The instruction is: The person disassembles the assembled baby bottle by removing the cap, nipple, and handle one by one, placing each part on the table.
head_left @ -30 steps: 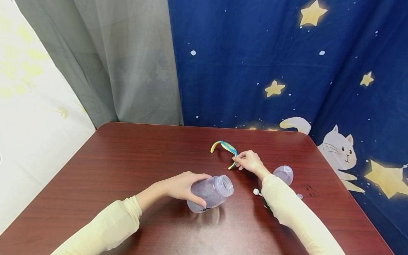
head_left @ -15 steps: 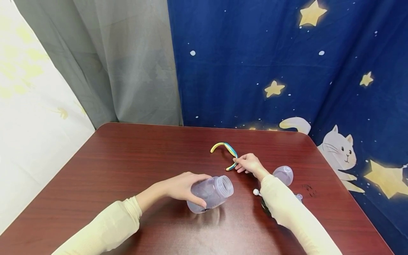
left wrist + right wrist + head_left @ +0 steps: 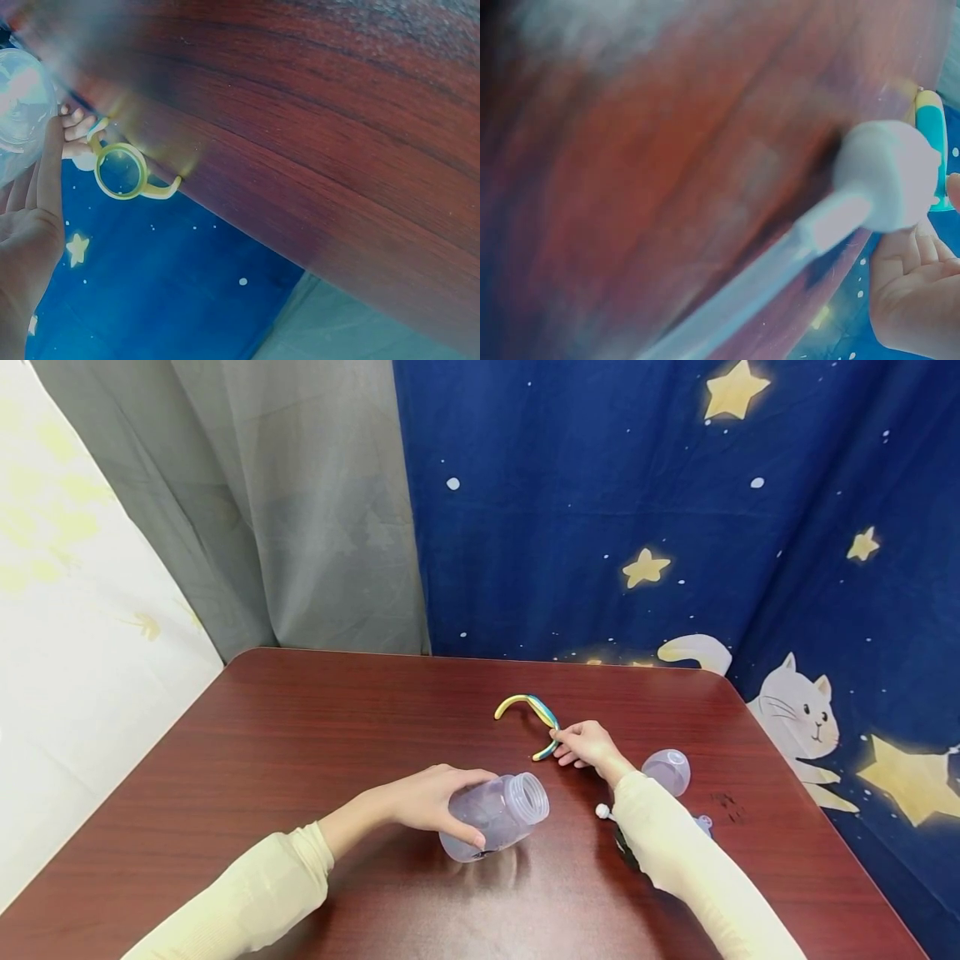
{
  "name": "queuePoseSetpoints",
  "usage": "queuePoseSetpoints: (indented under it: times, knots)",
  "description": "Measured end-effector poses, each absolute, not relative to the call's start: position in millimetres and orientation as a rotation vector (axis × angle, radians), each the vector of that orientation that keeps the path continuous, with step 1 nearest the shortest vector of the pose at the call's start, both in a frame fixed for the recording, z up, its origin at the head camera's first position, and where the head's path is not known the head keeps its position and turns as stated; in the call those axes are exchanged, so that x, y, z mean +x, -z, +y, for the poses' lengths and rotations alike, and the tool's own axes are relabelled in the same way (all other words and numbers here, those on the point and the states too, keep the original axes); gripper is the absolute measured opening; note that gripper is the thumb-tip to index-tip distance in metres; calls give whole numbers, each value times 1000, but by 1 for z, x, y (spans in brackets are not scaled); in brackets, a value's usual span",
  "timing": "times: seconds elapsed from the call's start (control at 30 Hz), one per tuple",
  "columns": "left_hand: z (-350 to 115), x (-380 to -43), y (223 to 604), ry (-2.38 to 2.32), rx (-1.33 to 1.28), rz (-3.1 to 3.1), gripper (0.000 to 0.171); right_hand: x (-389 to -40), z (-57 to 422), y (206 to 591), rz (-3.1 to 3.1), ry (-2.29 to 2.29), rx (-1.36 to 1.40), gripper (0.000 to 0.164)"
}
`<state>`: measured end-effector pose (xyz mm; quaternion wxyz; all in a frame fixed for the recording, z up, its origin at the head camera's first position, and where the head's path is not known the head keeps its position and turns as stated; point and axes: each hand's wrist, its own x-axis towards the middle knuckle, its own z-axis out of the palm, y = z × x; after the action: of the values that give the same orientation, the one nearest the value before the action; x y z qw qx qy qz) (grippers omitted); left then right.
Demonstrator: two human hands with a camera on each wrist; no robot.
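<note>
My left hand [image 3: 427, 797] grips a clear, faintly purple baby bottle [image 3: 491, 818] round its body. The bottle leans over the table with its open, threaded neck towards the right. Farther back, my right hand [image 3: 588, 745] pinches a yellow and blue bottle handle [image 3: 514, 699] near its right arm. In the left wrist view this handle [image 3: 161, 193] shows a round ring with two curved arms. A straw with a white ball end [image 3: 602, 811] lies by the right forearm, whose sleeve hides most of that part. The ball [image 3: 885, 176] fills much of the right wrist view.
A clear domed cap [image 3: 666, 773] stands right of the right wrist. Dark marks [image 3: 727, 808] show on the brown table [image 3: 360, 710] near it. Behind the table's far edge hang a grey curtain [image 3: 337, 527] and a blue star-patterned one [image 3: 525, 527].
The handle has turned in my right hand, from showing its ring face to lying nearly edge-on, mostly in the first half second. The left hand and bottle have stayed put.
</note>
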<state>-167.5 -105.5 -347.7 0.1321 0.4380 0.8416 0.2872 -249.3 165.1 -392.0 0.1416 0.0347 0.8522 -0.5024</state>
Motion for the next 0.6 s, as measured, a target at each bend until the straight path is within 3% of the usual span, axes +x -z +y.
queuePoseSetpoints:
  times: [0.6]
  knots:
    - [-105, -166, 346, -830, 1273, 2457, 68, -245, 176, 383, 2535, 1394, 27, 32]
